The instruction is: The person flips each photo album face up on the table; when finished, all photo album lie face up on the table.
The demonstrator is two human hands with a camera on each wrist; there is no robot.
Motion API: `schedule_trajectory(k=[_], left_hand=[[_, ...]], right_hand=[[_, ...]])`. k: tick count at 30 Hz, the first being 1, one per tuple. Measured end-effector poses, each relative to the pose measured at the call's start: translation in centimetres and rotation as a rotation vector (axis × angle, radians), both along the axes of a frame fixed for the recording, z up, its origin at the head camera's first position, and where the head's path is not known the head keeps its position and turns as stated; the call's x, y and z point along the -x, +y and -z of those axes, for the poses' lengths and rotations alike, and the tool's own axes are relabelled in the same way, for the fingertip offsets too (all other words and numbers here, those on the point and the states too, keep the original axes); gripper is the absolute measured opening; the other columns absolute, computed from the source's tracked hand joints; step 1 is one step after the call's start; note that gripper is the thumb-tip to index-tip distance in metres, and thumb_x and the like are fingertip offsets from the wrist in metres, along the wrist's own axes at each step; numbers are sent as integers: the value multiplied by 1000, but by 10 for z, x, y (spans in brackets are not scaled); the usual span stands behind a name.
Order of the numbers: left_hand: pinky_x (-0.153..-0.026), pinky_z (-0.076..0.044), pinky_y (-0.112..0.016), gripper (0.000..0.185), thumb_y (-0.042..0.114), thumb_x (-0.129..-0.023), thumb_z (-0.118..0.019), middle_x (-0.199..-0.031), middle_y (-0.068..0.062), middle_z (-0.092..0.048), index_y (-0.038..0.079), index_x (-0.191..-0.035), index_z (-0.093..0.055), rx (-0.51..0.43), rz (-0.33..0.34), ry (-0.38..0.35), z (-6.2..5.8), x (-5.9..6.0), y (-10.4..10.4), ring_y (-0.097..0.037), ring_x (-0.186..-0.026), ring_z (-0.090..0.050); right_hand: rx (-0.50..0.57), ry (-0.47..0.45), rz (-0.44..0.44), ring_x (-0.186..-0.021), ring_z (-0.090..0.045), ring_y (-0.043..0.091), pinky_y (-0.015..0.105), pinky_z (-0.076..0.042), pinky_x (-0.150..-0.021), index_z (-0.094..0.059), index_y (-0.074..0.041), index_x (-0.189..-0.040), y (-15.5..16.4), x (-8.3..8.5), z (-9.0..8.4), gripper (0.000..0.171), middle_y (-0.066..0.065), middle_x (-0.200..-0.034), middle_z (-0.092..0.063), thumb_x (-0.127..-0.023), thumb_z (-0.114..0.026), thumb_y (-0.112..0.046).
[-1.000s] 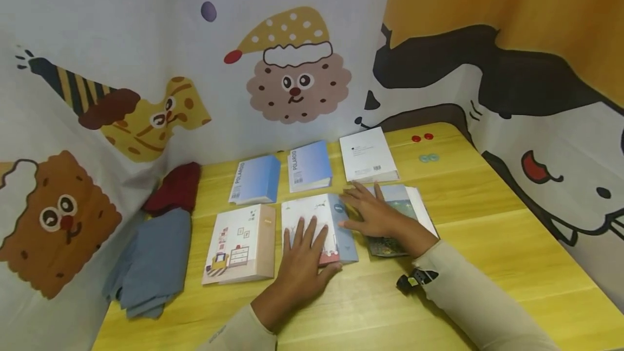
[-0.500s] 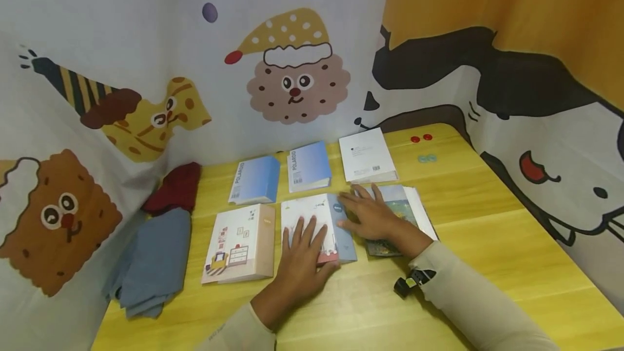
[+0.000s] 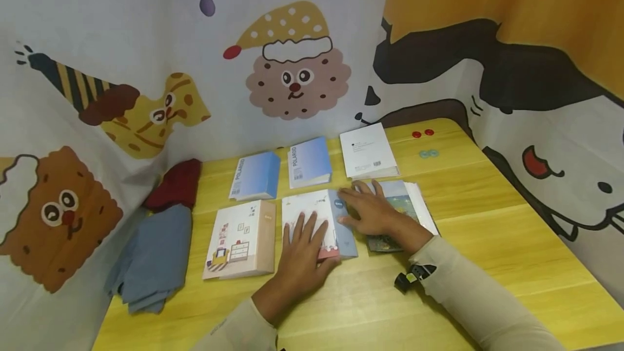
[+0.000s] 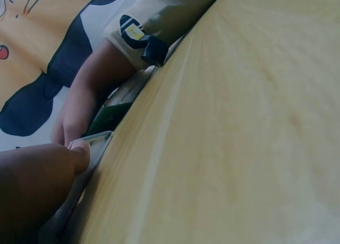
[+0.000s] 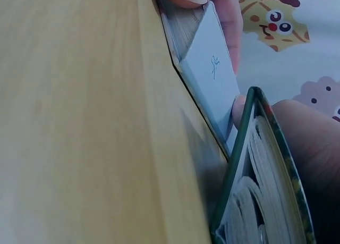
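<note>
My left hand (image 3: 303, 253) lies with straight, spread fingers on the cover of a white book (image 3: 306, 200) with a blue spine and a reddish lower edge. Its thumb (image 4: 79, 154) is right at the book's near edge in the left wrist view. My right hand (image 3: 372, 213) rests over a book with a painted landscape cover (image 3: 402, 207), fingers spread, fingertips reaching the white book's blue spine (image 3: 345, 240). In the right wrist view, the landscape book's green edge (image 5: 245, 143) stands close beside the pale spine (image 5: 210, 68). Parts of both covers are hidden under the hands.
Left of the hands lies a book with a furniture drawing (image 3: 239, 242). Behind are two blue POLAROID books (image 3: 255, 175) (image 3: 309, 162) and a white book (image 3: 369, 149). Blue-grey cloth (image 3: 156, 259) and dark red cloth (image 3: 174, 184) lie left; small red discs (image 3: 422, 133) and greenish discs (image 3: 429, 154) right.
The head view has shifted slightly, so the table and books sit a little higher in it. Both hands stay in the same places on the books.
</note>
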State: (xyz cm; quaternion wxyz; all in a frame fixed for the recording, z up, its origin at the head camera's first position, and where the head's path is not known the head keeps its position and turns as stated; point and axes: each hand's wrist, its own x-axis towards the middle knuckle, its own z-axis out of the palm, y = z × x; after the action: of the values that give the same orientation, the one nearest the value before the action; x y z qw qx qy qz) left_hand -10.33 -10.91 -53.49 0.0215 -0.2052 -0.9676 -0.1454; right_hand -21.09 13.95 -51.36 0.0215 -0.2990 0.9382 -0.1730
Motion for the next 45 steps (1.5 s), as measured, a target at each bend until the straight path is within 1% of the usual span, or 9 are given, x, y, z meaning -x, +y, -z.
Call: schedule_trajectory(k=[12, 21, 23, 27, 29, 32, 37, 42, 45], left_hand=[[-132, -12, -77, 86, 62, -104, -63, -184, -12, -19, 22, -174, -31, -130, 14, -11, -2, 0, 2, -43, -171, -14], [-122, -18, -88, 76, 48, -109, -64, -181, -13, -28, 17, -172, -35, -563, 113, 110, 14, 3, 0, -47, -168, -21], [-126, -21, -81, 75, 41, -109, -66, -180, -13, -29, 16, -172, -34, -656, 145, 121, 15, 4, -1, -47, -167, -23], [-137, -27, -44, 75, 22, -107, -68, -179, -17, -28, 10, -172, -32, -793, 192, 119, 8, 4, -2, -46, -165, -29], [-135, -25, -29, 75, 14, -108, -66, -179, -21, -26, 7, -172, -27, -871, 226, 95, 5, 6, -2, -42, -164, -32], [-131, -31, -24, 76, 8, -111, -60, -177, -26, -23, 1, -173, -17, -985, 293, 39, 3, 8, -2, -31, -162, -37], [-120, -47, -24, 82, 11, -113, -57, -176, -29, -23, -2, -173, -3, -1072, 334, -33, 5, 7, -2, -11, -153, -46], [-119, -47, -24, 97, 5, -107, -66, -179, -27, -17, 7, -176, 1, -1054, 277, -89, 3, 6, -3, -23, -153, -45], [-119, -45, -21, 103, 6, -104, -72, -181, -24, -11, 13, -177, 0, -1045, 198, -168, 2, 4, -2, -35, -156, -41]], right_hand=[[197, -52, 7, -161, -32, 51, 84, -7, -127, -56, -12, -160, 4, 4, -4, 69, 20, -166, -52, -102, -74, -47], [492, -80, -43, -155, -42, 50, 77, -35, -124, -53, -9, -161, 0, 1, -10, 65, 25, -166, -45, -103, -76, -26], [567, -105, -68, -156, -40, 51, 77, -35, -124, -51, -8, -163, -2, -2, -11, 66, 26, -168, -40, -103, -75, -23], [675, -135, -141, -164, -26, 53, 81, -26, -126, -42, -10, -168, -6, -9, -12, 69, 24, -179, -24, -106, -71, -21], [706, -136, -177, -168, -19, 51, 81, -23, -127, -36, -11, -171, -8, -11, -12, 72, 20, -183, -16, -107, -68, -20], [754, -147, -244, -170, -13, 46, 75, -23, -130, -27, -9, -174, -9, -13, -11, 78, 16, -185, -8, -108, -67, -15], [774, -176, -320, -167, -28, 45, 67, -31, -131, -14, -8, -176, -11, -16, -10, 87, 18, -185, -9, -110, -67, -27], [732, -157, -314, -163, -34, 48, 73, -32, -128, -20, -6, -175, -11, -16, -12, 96, 19, -183, -20, -106, -69, -51], [648, -108, -292, -163, -35, 48, 73, -35, -126, -35, -4, -170, -11, -15, -12, 90, 20, -179, -31, -103, -74, -50]])
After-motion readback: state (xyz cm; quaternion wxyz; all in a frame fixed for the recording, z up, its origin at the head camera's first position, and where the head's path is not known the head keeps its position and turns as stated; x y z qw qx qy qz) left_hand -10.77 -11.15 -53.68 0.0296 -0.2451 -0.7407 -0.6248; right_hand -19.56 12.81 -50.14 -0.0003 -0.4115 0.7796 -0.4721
